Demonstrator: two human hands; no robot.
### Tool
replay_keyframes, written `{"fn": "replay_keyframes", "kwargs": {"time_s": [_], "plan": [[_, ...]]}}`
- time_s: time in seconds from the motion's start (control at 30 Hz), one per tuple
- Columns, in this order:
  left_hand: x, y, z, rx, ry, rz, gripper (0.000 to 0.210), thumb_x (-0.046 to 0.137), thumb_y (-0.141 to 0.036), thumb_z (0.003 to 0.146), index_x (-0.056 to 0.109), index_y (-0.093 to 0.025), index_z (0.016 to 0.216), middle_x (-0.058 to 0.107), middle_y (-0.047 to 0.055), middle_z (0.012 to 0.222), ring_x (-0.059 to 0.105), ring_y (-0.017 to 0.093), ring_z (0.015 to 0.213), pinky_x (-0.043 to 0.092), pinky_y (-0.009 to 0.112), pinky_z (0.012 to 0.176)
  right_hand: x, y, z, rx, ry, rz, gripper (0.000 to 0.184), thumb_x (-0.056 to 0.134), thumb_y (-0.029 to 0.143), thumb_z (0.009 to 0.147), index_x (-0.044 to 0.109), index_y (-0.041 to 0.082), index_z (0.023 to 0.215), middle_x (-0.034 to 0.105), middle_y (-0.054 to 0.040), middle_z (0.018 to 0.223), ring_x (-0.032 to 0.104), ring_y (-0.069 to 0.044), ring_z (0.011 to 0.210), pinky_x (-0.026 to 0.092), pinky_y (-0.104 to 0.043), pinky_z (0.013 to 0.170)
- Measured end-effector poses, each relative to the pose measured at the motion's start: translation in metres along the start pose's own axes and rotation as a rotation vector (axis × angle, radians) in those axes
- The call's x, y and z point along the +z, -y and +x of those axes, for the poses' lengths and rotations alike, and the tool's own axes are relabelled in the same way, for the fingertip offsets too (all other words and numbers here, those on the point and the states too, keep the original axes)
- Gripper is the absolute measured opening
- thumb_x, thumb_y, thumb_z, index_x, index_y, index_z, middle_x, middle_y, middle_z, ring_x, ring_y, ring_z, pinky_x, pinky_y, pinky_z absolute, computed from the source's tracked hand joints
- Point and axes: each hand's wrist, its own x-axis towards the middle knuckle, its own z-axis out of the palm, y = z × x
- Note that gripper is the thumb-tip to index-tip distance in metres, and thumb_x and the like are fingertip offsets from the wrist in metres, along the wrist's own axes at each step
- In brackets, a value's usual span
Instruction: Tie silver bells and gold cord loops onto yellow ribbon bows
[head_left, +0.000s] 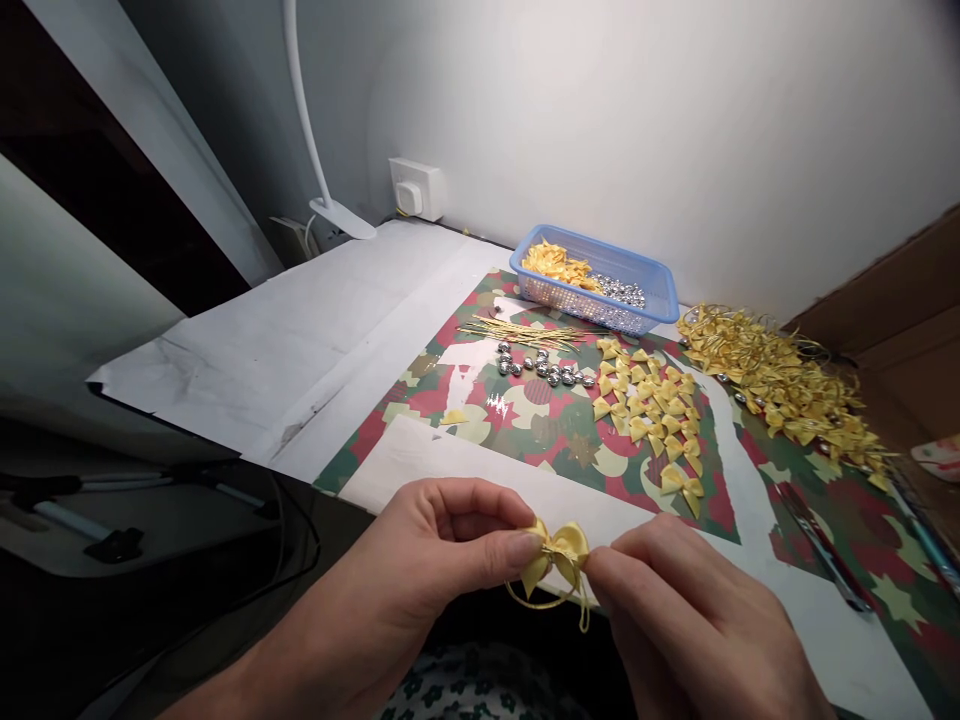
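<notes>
Above the near table edge, a yellow satin ribbon bow (566, 545) is held between my two hands. My left hand (457, 540) pinches the bow's left loop between thumb and fingers. At its right side my right hand (690, 610) has thumb and forefinger pressed together; a gold cord seems to run into this pinch. A loop of the gold cord (540, 604) hangs below the bow. Any part inside the right fingertips is hidden. Beyond the hands, several loose yellow bows (652, 400) lie in rows beside a line of silver bells (551, 368).
Gold cords (525, 331) lie behind the bells. A blue basket (664, 290) holds ribbon bows and silver bells. On the right are a heap of corded bows (780, 380) and metal tweezers (821, 545). A white lamp (341, 218) stands at the back left.
</notes>
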Motion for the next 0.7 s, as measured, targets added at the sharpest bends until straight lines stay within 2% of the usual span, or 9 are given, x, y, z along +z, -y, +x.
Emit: {"fn": "replay_keyframes", "kwargs": {"time_s": [0.13, 0.33, 0.7], "plan": [[-0.003, 0.001, 0.001, 0.004, 0.037, 0.031, 0.015, 0.094, -0.026, 0.068, 0.081, -0.021, 0.073, 0.080, -0.001, 0.075, 0.066, 0.015, 0.076, 0.050, 0.023, 0.074, 0.003, 0.000, 0.001, 0.008, -0.001, 0.027, 0.021, 0.056, -0.002, 0.086, 0.065, 0.017, 0.089, 0.053, -0.0016, 0.072, 0.046, -0.014, 0.064, 0.037, -0.027, 0.054], [-0.003, 0.001, 0.002, 0.022, 0.042, 0.030, 0.014, 0.093, -0.025, 0.069, 0.080, -0.021, 0.073, 0.080, 0.000, 0.075, 0.066, 0.016, 0.077, 0.049, 0.024, 0.074, 0.010, 0.000, -0.001, 0.057, -0.062, 0.119, 0.020, 0.057, -0.001, 0.088, 0.065, 0.017, 0.092, 0.055, -0.0014, 0.073, 0.048, -0.012, 0.062, 0.038, -0.025, 0.053], [-0.002, 0.000, 0.001, 0.013, 0.075, 0.028, 0.013, 0.091, -0.026, 0.071, 0.080, -0.021, 0.073, 0.078, -0.001, 0.072, 0.064, 0.015, 0.073, 0.048, 0.023, 0.071, 0.016, -0.004, -0.005, 0.125, -0.049, 0.285, 0.021, 0.053, 0.001, 0.093, 0.063, 0.019, 0.093, 0.056, -0.0035, 0.078, 0.050, -0.013, 0.067, 0.040, -0.026, 0.057]]}}
